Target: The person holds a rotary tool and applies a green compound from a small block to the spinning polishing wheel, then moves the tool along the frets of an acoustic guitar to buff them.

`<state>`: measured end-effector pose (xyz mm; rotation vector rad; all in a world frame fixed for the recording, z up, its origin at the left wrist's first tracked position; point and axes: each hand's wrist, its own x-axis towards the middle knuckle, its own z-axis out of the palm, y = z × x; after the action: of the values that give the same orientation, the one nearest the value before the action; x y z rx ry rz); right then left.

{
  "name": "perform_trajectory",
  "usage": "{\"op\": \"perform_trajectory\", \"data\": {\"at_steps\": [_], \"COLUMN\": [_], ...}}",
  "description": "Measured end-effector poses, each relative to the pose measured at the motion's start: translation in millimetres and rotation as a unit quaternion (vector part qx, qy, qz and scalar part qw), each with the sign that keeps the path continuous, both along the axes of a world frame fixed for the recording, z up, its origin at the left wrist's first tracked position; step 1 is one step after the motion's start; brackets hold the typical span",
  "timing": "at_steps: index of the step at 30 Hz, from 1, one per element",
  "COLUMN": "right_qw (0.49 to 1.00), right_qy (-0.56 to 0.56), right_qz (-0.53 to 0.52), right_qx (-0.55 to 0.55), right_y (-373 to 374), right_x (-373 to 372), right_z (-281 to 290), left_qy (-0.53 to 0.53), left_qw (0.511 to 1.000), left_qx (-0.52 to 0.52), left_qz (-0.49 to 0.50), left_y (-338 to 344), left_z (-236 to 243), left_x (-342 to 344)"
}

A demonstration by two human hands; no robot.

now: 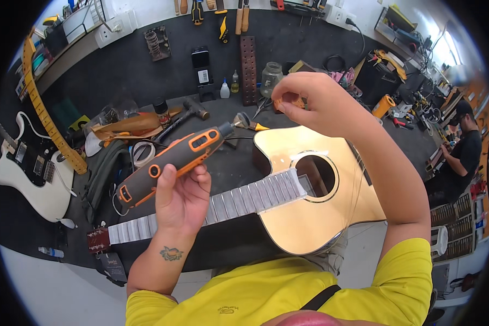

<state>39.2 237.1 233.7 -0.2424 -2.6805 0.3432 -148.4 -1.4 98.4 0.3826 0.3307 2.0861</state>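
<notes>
My left hand (182,190) is wrapped around a grey and orange rotary tool (175,163), its metal tip pointing up to the right. Raised over the guitar's upper edge, my right hand (315,100) has its fingers curled in a pinch. Something orange (292,101) shows between those fingers, too hidden to name. Below both hands lies an acoustic guitar (288,223) with a pale top. Tape strips cover its fretboard (231,205), leaving the frets bare. Loose strings (357,198) trail over the right side of the body.
A hammer (198,108), small bottles (225,88) and a glass jar (270,76) stand or lie behind the guitar. At the left is a white electric guitar (30,168). An orange cylinder (384,105) and cables are on the right; a person (459,152) works beyond.
</notes>
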Motion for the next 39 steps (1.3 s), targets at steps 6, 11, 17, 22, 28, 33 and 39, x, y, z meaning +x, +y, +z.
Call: {"op": "perform_trajectory", "data": {"at_steps": [6, 11, 17, 22, 28, 33, 39], "right_qw": [0.995, 0.985, 0.953, 0.893, 0.794, 0.822, 0.82], "right_qy": [-0.07, -0.145, -0.002, 0.154, 0.04, 0.018, -0.232], "right_qz": [0.059, -0.062, -0.296, -0.384, -0.59, -0.567, -0.521], "right_qx": [-0.027, 0.073, -0.064, -0.179, -0.141, 0.053, 0.056], "right_y": [-7, 33, 166, 236, 291, 363, 437], "right_x": [-4, 0, 44, 85, 124, 150, 79], "right_z": [-15, -1, 11, -6, -25, -71, -125], "left_qy": [-0.01, -0.011, -0.007, -0.014, -0.002, 0.005, 0.035], "left_qw": [0.998, 0.996, 0.995, 0.994, 0.995, 0.994, 0.989], "left_qx": [-0.049, -0.083, -0.098, -0.1, -0.099, -0.111, -0.145], "left_qz": [-0.026, -0.03, -0.034, -0.029, -0.012, -0.01, 0.024], "left_y": [2, 5, 4, 6, 3, 6, 3], "left_z": [0, 4, 2, 0, 0, -1, 4], "left_x": [10, 11, 8, 9, 10, 12, 13]}}
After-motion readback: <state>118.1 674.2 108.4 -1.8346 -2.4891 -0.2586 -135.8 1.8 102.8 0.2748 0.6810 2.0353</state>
